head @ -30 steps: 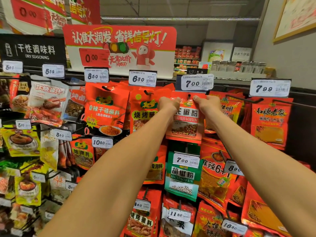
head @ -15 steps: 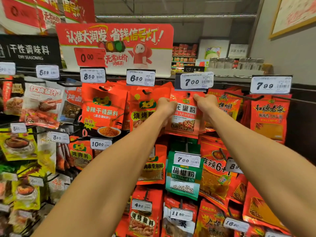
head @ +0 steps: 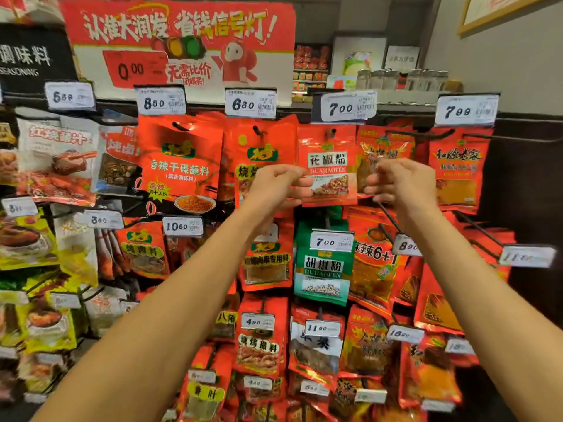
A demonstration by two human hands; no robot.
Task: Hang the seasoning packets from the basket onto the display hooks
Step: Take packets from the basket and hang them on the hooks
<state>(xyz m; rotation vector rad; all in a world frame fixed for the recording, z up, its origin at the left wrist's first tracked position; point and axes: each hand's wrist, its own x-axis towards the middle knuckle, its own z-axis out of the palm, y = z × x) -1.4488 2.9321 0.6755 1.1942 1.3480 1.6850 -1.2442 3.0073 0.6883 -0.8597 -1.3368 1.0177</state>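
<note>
- Red seasoning packet (head: 327,166), labelled for pepper powder, hangs on the display hook (head: 330,134) under the 7.00 price tag (head: 347,107); its hole appears threaded on the hook.
- Left hand (head: 275,185), fingers curled, sits at the packet's lower left edge; right hand (head: 399,181), fingers curled, at the lower right. Whether either pinches the packet cannot be told.
- Risk: a downward or outward tug on the lower corners could tear the hang hole or slide the packet off the hook tip.
- Risk: a knuckle brushing the neighbouring barbecue packet (head: 259,153) could swing it loose.
- Surroundings: green pepper packet (head: 323,269) just below, large red dip packet (head: 179,166) to the left, promotional sign (head: 179,44) above. Crowded hooks leave little room; the basket is out of view.
</note>
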